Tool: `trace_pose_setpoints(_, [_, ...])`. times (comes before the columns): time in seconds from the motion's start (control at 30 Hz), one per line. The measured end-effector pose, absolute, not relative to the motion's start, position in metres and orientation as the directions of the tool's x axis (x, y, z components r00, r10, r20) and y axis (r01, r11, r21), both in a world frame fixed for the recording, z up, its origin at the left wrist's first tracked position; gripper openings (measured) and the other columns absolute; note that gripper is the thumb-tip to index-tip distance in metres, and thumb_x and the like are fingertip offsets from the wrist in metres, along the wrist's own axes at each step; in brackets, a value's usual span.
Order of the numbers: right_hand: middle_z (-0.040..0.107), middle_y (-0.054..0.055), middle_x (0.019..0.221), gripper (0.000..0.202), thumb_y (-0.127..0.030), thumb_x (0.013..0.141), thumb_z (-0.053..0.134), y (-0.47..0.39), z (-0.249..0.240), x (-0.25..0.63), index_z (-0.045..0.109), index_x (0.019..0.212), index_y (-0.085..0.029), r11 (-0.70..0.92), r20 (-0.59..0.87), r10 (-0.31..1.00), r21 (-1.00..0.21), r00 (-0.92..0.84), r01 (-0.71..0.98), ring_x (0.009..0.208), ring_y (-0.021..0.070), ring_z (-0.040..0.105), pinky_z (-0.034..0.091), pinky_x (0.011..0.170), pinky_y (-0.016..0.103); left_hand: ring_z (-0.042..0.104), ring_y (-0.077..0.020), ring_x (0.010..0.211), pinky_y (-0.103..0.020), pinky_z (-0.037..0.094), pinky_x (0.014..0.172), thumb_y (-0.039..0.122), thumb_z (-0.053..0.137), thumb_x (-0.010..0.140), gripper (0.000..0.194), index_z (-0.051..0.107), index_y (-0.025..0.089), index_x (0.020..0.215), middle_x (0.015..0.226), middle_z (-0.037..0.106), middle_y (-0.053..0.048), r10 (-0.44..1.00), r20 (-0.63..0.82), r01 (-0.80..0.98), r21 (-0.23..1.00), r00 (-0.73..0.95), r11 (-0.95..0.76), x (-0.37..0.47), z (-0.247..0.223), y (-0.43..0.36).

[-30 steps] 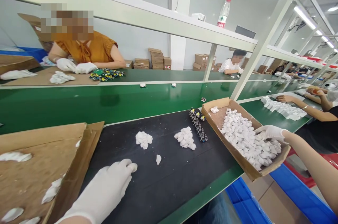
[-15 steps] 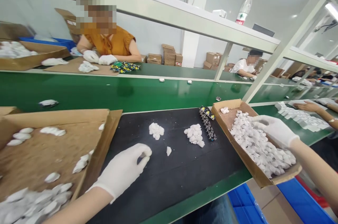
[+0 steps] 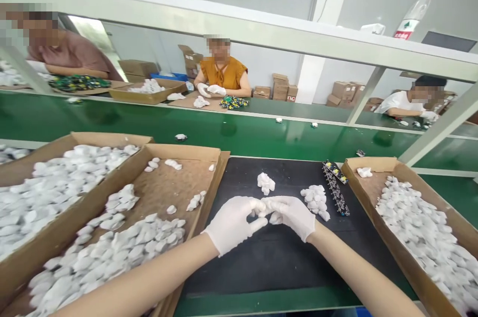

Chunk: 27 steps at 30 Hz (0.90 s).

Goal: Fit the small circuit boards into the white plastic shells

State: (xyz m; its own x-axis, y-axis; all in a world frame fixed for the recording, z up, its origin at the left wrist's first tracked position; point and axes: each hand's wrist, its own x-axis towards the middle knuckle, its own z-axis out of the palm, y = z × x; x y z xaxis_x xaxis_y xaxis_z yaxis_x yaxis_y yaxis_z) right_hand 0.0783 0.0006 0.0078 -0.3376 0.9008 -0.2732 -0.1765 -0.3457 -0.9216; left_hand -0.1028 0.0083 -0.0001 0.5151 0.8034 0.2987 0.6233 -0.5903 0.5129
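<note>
Right hand (image 3: 294, 214) now out of box (image 3: 369, 188), meeting left hand (image 3: 232, 223); both half-curled, contents unclear.

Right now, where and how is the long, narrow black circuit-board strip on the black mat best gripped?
I'd pinch the black strip mid-length by its long edges, from above: it lies low and narrow, a yellow-and-black board strip overlaps its far end, and the brown cardboard box crowds its right.

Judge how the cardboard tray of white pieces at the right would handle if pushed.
The cardboard tray may feel fairly heavy, as white pieces fill most of it. Its thin walls might bow. The pieces lie loose and heaped, so they would probably shift.
</note>
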Motion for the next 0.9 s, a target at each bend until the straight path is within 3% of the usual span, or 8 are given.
trace_pose_setpoints(0.1, [0.064,0.005,0.076,0.04,-0.048,0.066,0.069,0.004,-0.004,0.073,0.069,0.086,-0.013,-0.263,-0.191,0.922,-0.947,-0.337,-0.184,0.058,0.0097,0.049,0.039,0.06,0.027,0.06,-0.0163,0.071,-0.03,0.043,0.07,0.02,0.063,0.072,0.005,0.061,0.019,0.075,0.072,0.066,0.0,0.788,0.339,0.627,0.478,0.514,-0.615,-0.102,0.001,0.01])
trace_pose_setpoints(0.23, [0.056,0.001,0.064,0.039,-0.051,0.069,0.064,-0.005,-0.014,0.073,0.067,0.081,-0.014,-0.266,-0.184,0.899,-0.95,-0.397,-0.164,0.057,0.0112,0.049,0.039,0.062,0.029,0.058,-0.0145,0.069,-0.028,0.041,0.068,0.021,0.062,0.075,0.003,0.06,0.019,0.074,0.071,0.064,0.001,0.741,0.397,0.589,0.451,0.541,-0.671,-0.1,0.003,0.011])
trace_pose_setpoints(0.4, [0.05,-0.002,0.061,0.034,-0.052,0.071,0.061,-0.012,-0.015,0.069,0.056,0.074,-0.018,-0.128,-0.142,0.874,-0.99,-0.465,0.062,0.058,0.0127,0.046,0.038,0.062,0.03,0.057,-0.0146,0.066,-0.028,0.039,0.066,0.034,0.065,0.075,0.015,0.06,0.02,0.077,0.069,0.062,0.001,0.706,0.394,0.583,0.398,0.588,-0.708,-0.098,-0.001,0.007])
trace_pose_setpoints(0.57, [0.051,-0.001,0.067,0.026,-0.046,0.076,0.056,-0.018,-0.018,0.065,0.052,0.073,-0.02,0.07,-0.061,0.901,-0.957,-0.429,0.282,0.06,0.0143,0.045,0.037,0.059,0.029,0.056,-0.0187,0.066,-0.032,0.038,0.062,0.033,0.052,0.084,0.018,0.055,0.018,0.093,0.071,0.061,-0.002,0.536,0.33,0.539,0.091,0.777,-0.837,-0.095,0.003,-0.002])
trace_pose_setpoints(0.67, [0.047,-0.002,0.059,0.029,-0.043,0.083,0.046,-0.019,-0.016,0.071,0.051,0.066,-0.02,0.141,0.027,0.955,-0.918,-0.295,0.371,0.057,0.0134,0.042,0.035,0.058,0.028,0.057,-0.022,0.069,-0.036,0.04,0.064,0.051,0.05,0.081,0.036,0.056,0.017,0.091,0.073,0.061,-0.004,0.519,0.227,0.534,-0.006,0.824,-0.846,-0.101,0.021,0.0])
trace_pose_setpoints(0.73, [0.038,-0.004,0.051,0.037,-0.047,0.085,0.039,-0.015,-0.014,0.079,0.047,0.062,-0.02,0.08,0.03,0.986,-0.95,-0.166,0.301,0.049,0.0113,0.035,0.03,0.049,0.025,0.059,-0.0236,0.075,-0.037,0.041,0.069,0.053,0.05,0.08,0.038,0.059,0.019,0.094,0.078,0.063,-0.005,0.673,0.205,0.683,0.028,0.711,-0.73,-0.11,0.034,0.01])
trace_pose_setpoints(0.8, [0.035,-0.005,0.047,0.04,-0.05,0.086,0.034,-0.009,-0.014,0.087,0.047,0.063,-0.02,0.05,0.033,0.996,-0.977,-0.083,0.209,0.044,0.0104,0.031,0.027,0.044,0.024,0.061,-0.0211,0.08,-0.033,0.043,0.074,0.043,0.047,0.084,0.028,0.061,0.022,0.098,0.083,0.066,-0.004,0.856,0.166,0.852,0.122,0.489,-0.51,-0.122,0.042,0.025])
trace_pose_setpoints(0.9, [0.051,-0.002,0.053,0.036,-0.045,0.088,0.035,-0.002,-0.015,0.096,0.056,0.077,-0.018,0.14,0.129,0.99,-0.941,-0.057,0.307,0.049,0.0126,0.043,0.036,0.049,0.026,0.062,-0.0203,0.089,-0.031,0.043,0.08,0.034,0.042,0.087,0.027,0.061,0.023,0.102,0.095,0.067,-0.004,0.962,0.077,0.955,0.126,0.261,-0.269,-0.136,0.04,0.046])
